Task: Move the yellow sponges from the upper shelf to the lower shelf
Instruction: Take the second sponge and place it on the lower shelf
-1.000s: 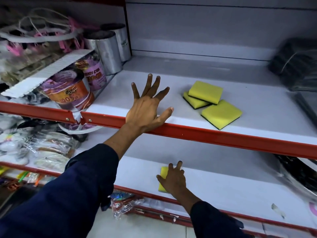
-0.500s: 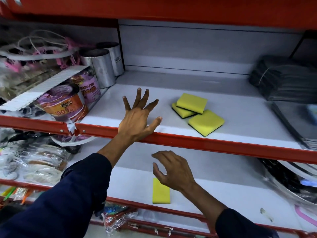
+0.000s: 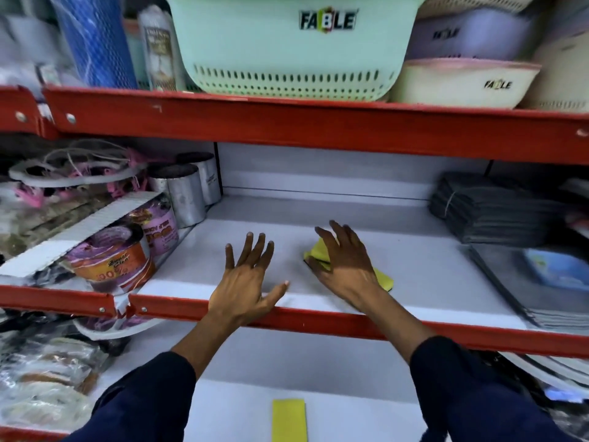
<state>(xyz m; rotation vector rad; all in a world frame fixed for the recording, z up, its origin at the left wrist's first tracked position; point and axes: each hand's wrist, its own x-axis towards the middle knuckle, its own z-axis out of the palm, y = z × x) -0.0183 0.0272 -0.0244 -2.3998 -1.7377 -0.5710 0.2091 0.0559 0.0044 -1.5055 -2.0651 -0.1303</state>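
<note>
At frame centre, the right hand (image 3: 345, 261), fingers spread open, covers the yellow sponges (image 3: 320, 252); it should pinch one sponge's edges. The left hand (image 3: 247, 279) rests open on the upper shelf (image 3: 430, 272).

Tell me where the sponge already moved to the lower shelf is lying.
In the head view, the yellow sponge lies flat on the white lower shelf at bottom centre, between the person's two dark sleeves and below the red shelf rail, touching neither of the hands.
</note>
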